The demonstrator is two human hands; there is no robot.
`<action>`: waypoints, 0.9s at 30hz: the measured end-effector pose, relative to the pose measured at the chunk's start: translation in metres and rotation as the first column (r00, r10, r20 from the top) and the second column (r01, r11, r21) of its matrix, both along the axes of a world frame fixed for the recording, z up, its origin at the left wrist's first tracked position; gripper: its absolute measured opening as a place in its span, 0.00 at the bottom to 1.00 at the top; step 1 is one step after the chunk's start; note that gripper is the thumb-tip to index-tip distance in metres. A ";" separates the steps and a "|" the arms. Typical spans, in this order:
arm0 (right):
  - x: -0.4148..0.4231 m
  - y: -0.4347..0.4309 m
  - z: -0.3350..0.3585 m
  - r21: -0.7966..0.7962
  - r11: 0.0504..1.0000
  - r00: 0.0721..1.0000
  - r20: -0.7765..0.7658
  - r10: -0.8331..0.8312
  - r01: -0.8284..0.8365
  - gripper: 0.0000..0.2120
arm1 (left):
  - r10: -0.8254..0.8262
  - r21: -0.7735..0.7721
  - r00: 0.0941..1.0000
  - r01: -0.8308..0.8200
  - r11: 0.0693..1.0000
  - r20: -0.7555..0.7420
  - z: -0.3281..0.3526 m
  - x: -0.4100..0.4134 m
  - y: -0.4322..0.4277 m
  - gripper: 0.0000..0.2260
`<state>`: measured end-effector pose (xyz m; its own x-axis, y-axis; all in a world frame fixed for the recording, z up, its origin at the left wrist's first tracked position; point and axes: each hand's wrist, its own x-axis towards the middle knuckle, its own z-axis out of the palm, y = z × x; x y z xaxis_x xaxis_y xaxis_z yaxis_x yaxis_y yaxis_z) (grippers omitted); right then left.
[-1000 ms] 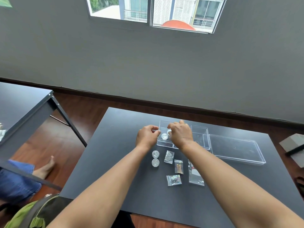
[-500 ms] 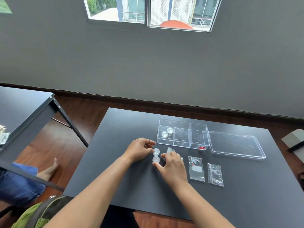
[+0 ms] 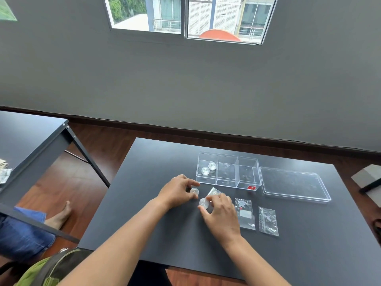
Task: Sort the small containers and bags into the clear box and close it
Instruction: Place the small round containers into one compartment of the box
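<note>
A clear box [image 3: 247, 183] with three compartments stands open on the black table [image 3: 144, 213]. Two small round containers [image 3: 208, 168] lie in its left compartment. Its clear lid [image 3: 294, 183] lies flat to its right. My left hand [image 3: 177, 191] pinches a small round container [image 3: 194, 190] in front of the box. My right hand [image 3: 221, 215] grips a second round container [image 3: 203, 202] just below it. A small bag [image 3: 213, 191] peeks out above my right hand. Two clear bags [image 3: 245, 215] [image 3: 268, 220] lie flat to the right.
A second dark table [image 3: 31, 145] stands at the left, with a person's leg in blue jeans and a bare foot [image 3: 59, 215] under it. A green bag [image 3: 41, 271] sits at the near left. A grey block [image 3: 369, 178] lies on the floor at the right.
Both hands left the box's left compartment, where a second round container now lies, and came back to the two round containers in front. Each hand has now closed on one.
</note>
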<state>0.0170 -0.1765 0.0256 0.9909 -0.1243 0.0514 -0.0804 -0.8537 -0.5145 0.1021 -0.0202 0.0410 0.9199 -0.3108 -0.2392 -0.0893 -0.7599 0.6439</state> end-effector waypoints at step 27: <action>-0.027 -0.071 0.008 0.203 0.965 0.977 0.094 -0.190 0.169 0.12 | -0.455 0.503 0.881 0.338 0.796 0.129 0.058 0.072 -0.070 0.15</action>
